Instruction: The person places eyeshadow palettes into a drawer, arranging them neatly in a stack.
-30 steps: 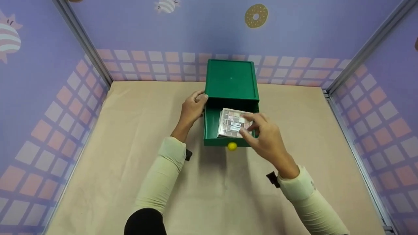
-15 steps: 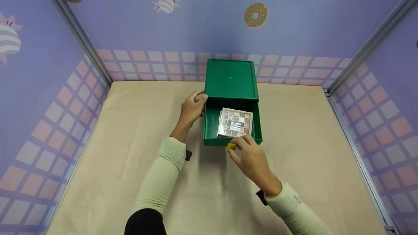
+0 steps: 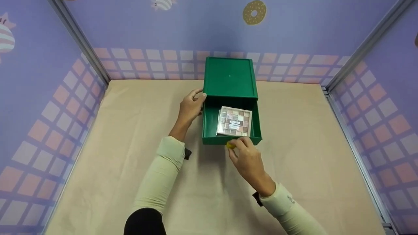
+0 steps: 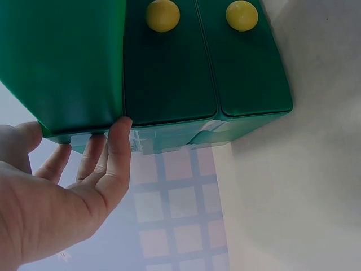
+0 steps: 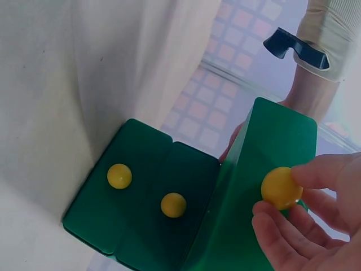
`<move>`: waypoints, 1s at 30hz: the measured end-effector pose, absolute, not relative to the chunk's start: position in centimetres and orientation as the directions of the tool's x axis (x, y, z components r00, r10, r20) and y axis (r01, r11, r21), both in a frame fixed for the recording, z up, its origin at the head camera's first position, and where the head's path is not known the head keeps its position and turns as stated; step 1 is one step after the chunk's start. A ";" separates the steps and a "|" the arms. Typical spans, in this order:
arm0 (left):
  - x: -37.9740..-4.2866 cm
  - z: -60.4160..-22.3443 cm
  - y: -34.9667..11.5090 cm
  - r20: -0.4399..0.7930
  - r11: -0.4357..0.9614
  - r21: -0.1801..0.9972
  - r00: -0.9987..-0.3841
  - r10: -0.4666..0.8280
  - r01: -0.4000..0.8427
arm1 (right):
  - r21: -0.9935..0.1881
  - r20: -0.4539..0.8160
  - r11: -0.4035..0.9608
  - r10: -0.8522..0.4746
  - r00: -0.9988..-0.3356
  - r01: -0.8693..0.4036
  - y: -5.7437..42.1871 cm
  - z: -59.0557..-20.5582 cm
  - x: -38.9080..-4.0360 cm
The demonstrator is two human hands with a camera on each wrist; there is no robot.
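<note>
A green drawer cabinet (image 3: 230, 76) stands near the back wall with its top drawer (image 3: 214, 141) pulled out. Inside the drawer lies a clear-lidded eyeshadow palette (image 3: 234, 121) with small coloured squares; another edge shows under its left side. My right hand (image 3: 248, 160) pinches the yellow knob (image 5: 281, 189) on the drawer's front between thumb and fingers. My left hand (image 3: 190, 107) rests against the cabinet's left side, its thumb at the top edge. In the left wrist view, the fingers (image 4: 117, 149) touch that side, fairly straight.
Two lower drawers are closed, each with a yellow knob: the middle knob (image 4: 162, 15) and the bottom knob (image 4: 242, 15). A beige cloth (image 3: 137, 124) covers the table. Purple patterned panels (image 3: 169, 29) stand at the back and both sides.
My right hand has moved from over the palette down to the drawer's yellow knob and pinches it. The left hand has stayed at the cabinet's side.
</note>
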State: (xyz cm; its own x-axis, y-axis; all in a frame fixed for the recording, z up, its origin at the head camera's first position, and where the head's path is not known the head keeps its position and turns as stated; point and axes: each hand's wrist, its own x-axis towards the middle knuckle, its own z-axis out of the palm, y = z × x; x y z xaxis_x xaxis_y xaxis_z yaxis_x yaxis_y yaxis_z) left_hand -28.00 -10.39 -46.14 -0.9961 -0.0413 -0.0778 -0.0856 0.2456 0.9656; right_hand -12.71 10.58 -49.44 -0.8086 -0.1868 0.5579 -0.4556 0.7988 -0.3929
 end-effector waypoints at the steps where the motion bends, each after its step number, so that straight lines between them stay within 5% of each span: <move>1: -28.0 -46.1 -10.4 -0.078 0.244 0.966 -0.996 -0.041 -0.085 | -0.395 0.559 0.798 -0.185 -0.808 -0.456 10.5 -49.4 -12.8; 30: -28.2 -45.9 -10.4 -0.111 0.288 0.950 -0.992 -0.058 -0.123 | -0.457 0.599 0.771 -0.102 -0.795 -0.444 9.6 -48.6 -20.6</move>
State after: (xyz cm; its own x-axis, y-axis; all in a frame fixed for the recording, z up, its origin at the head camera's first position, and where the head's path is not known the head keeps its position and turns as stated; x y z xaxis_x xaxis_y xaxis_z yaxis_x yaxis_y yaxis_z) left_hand -28.24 -10.38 -45.89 -0.9921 -0.0581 -0.1110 -0.1232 0.2883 0.9496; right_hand -20.64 9.62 -48.57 -0.7945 -0.1025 0.5985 -0.4438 0.7707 -0.4572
